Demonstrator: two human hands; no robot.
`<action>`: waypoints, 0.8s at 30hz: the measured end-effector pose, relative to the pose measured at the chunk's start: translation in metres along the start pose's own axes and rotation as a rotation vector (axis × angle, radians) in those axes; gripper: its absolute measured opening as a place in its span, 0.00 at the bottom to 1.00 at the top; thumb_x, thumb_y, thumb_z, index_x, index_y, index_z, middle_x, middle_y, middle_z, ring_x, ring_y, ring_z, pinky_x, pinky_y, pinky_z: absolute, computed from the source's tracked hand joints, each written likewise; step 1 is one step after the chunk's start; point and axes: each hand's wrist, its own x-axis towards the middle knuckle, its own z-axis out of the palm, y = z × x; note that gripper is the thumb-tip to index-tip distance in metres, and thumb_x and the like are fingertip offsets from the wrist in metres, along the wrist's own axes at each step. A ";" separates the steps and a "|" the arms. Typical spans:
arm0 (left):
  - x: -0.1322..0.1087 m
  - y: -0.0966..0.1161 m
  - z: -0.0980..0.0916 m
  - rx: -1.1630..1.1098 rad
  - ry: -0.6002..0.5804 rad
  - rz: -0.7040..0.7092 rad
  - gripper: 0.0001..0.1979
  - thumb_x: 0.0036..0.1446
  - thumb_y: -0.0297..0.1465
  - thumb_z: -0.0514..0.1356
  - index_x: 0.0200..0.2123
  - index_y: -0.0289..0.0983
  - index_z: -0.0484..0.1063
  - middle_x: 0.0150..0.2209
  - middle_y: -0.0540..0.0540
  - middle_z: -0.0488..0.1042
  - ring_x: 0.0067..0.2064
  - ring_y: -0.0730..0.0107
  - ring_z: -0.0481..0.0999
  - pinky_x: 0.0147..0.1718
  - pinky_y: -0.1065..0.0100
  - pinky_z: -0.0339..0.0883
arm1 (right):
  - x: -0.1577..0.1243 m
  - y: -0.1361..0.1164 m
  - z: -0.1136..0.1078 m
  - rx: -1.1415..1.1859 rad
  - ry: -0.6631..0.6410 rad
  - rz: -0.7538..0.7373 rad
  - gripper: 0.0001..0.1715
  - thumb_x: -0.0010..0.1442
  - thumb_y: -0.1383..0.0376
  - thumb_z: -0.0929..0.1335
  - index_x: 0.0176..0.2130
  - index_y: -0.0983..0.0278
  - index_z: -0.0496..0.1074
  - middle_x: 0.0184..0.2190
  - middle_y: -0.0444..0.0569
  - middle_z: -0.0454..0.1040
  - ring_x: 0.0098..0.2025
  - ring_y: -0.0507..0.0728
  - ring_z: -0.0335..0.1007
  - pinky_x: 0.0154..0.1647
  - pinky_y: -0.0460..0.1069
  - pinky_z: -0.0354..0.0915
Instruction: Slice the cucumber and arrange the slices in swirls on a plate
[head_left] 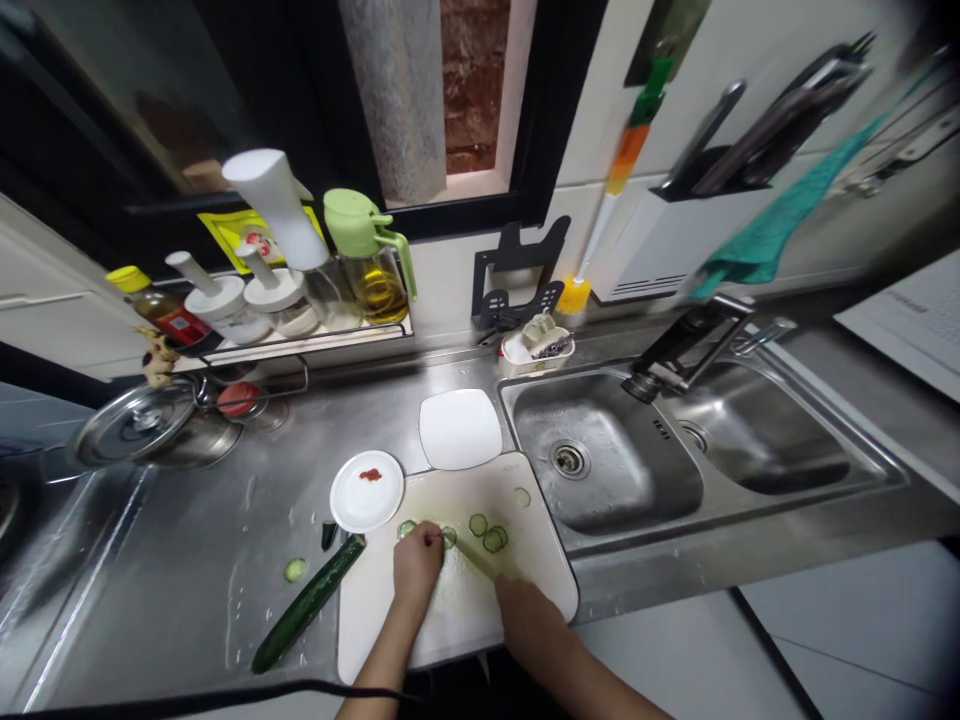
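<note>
My left hand (418, 568) is closed over the white cutting board (375, 620), fingertips pinched together beside a cucumber slice (449, 537). A tiny bit of red shows at the fingertips, too small to name. The fingers of my right hand (531, 618) wrap around the hidden handle of a knife (477, 558); its blade points left toward the slice. Several more cucumber slices (478, 524) lie on the board. Left of it, a long piece of cucumber (307, 605) rests with one end at the board's edge, near a cut-off cucumber end (328, 535).
Behind the board are a round white plate (352, 505) with a red dab and a square white plate (460, 430). A double sink (615, 440) with a faucet (686, 345) lies right. A lidded pot (165, 430) and a condiment shelf (300, 345) stand back left.
</note>
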 end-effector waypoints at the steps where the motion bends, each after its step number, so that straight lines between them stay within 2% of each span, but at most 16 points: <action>1: 0.000 0.000 0.000 -0.005 0.004 0.001 0.08 0.52 0.25 0.56 0.27 0.39 0.74 0.26 0.50 0.76 0.30 0.72 0.74 0.32 0.73 0.58 | -0.002 0.002 0.001 -0.009 -0.009 0.012 0.28 0.57 0.79 0.54 0.51 0.68 0.70 0.44 0.58 0.75 0.46 0.59 0.71 0.45 0.50 0.64; 8: -0.002 -0.001 -0.002 -0.056 0.001 -0.004 0.07 0.52 0.28 0.55 0.27 0.39 0.73 0.26 0.50 0.75 0.30 0.72 0.74 0.33 0.73 0.59 | -0.016 0.029 0.026 0.001 -0.043 0.032 0.32 0.55 0.81 0.54 0.55 0.69 0.67 0.49 0.59 0.73 0.50 0.60 0.69 0.49 0.49 0.62; 13: -0.001 -0.016 -0.022 -0.074 0.072 -0.094 0.08 0.53 0.33 0.55 0.30 0.40 0.74 0.29 0.50 0.78 0.31 0.69 0.75 0.33 0.72 0.61 | -0.017 0.040 0.037 0.024 -0.046 0.031 0.30 0.57 0.80 0.53 0.53 0.69 0.68 0.45 0.59 0.74 0.47 0.59 0.71 0.48 0.50 0.62; 18: 0.001 -0.034 -0.041 -0.055 0.138 -0.151 0.11 0.53 0.35 0.55 0.34 0.40 0.76 0.31 0.47 0.79 0.34 0.65 0.76 0.34 0.71 0.62 | -0.017 0.038 0.033 0.042 -0.021 0.031 0.29 0.56 0.80 0.54 0.51 0.67 0.70 0.41 0.57 0.76 0.45 0.58 0.72 0.46 0.49 0.63; 21: 0.001 -0.036 -0.043 -0.043 0.182 -0.145 0.12 0.54 0.36 0.54 0.36 0.40 0.76 0.34 0.46 0.79 0.36 0.64 0.76 0.36 0.70 0.62 | -0.017 0.039 0.033 0.057 -0.027 0.037 0.29 0.56 0.80 0.54 0.49 0.68 0.70 0.41 0.57 0.76 0.44 0.59 0.72 0.44 0.49 0.63; 24: 0.001 -0.027 -0.036 -0.075 0.190 -0.079 0.13 0.54 0.37 0.54 0.37 0.39 0.76 0.35 0.46 0.78 0.36 0.65 0.75 0.37 0.69 0.63 | -0.015 0.043 0.042 0.038 -0.003 -0.007 0.29 0.55 0.80 0.54 0.50 0.69 0.70 0.42 0.58 0.76 0.44 0.59 0.72 0.46 0.49 0.63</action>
